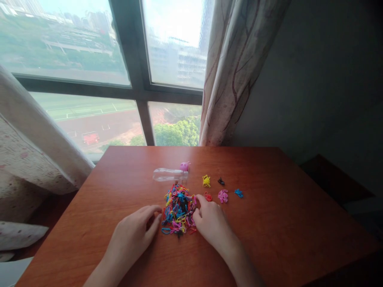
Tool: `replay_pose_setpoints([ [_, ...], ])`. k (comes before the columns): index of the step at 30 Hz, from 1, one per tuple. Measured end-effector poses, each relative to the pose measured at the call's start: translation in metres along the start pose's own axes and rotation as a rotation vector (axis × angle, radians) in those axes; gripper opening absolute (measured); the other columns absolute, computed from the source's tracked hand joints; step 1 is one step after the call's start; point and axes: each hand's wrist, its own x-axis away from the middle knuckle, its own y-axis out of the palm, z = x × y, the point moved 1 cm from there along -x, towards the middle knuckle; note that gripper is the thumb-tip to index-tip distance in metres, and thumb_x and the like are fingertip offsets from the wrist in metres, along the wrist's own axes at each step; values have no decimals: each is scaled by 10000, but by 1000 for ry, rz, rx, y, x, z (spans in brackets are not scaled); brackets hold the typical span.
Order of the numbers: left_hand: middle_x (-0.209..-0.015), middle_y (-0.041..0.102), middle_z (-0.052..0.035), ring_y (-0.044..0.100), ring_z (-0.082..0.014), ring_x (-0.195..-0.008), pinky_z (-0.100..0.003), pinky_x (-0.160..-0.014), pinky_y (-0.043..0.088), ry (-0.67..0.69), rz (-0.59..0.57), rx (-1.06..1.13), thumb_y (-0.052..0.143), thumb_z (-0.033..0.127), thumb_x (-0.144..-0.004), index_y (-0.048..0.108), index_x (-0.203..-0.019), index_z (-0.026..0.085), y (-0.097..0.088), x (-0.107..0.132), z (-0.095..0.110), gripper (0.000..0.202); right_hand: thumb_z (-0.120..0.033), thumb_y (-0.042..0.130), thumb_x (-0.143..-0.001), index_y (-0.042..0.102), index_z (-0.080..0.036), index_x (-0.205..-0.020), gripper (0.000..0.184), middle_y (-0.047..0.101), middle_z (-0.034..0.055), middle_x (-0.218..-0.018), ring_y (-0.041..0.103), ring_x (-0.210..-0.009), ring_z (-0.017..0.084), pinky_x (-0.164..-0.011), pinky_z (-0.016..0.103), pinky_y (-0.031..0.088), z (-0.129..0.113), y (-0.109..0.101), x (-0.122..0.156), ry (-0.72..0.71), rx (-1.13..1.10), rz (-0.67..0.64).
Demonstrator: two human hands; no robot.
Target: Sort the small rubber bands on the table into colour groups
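A heap of small rubber bands (178, 207) in red, blue, yellow, pink and black lies on the wooden table. My left hand (137, 225) rests at the heap's left edge, its thumb and forefinger bent with a small gap between the tips. On the opposite side, my right hand (214, 223) reaches into the right edge. Its forefinger touches a pink band and its thumb is lower down, apart from it. Just beyond that hand sit small single-colour piles: red bands (208, 196), pink bands (223, 195), yellow bands (206, 181), blue bands (238, 193) and black bands (221, 181).
Behind the heap a clear plastic bottle (167, 174) lies on its side, with a pink cap (184, 166) by its neck. The table (278, 223) ends at a window with a curtain (233, 71) on its right. Another curtain (36, 147) hangs at the left.
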Motion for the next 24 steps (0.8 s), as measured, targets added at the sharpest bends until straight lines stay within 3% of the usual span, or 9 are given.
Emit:
replay_pose_setpoints([
  [8,-929,758,-2,711,-190,-828,-257,-703,499,11,-7,43,466,337,-923,689,-969,270,3,0,1,238,-139,536,-837,689,-216,-1103,317,728,40,-778,647,-657,167,-587,234,338,8,5,-1,-9,-182,13],
  [15,-938,759,-1,714,-196,-836,-263,-708,502,2,-10,43,473,345,-920,692,-978,271,2,1,0,238,-118,545,-826,697,-214,-1078,309,698,-8,-658,619,-614,150,-585,230,327,8,12,0,-46,-290,8],
  [24,-946,757,-14,710,-197,-837,-260,-706,499,8,-15,45,457,338,-926,686,-979,270,1,0,2,245,-199,569,-888,665,-225,-1143,273,704,21,-703,651,-646,184,-578,246,319,19,16,10,-12,-131,73],
])
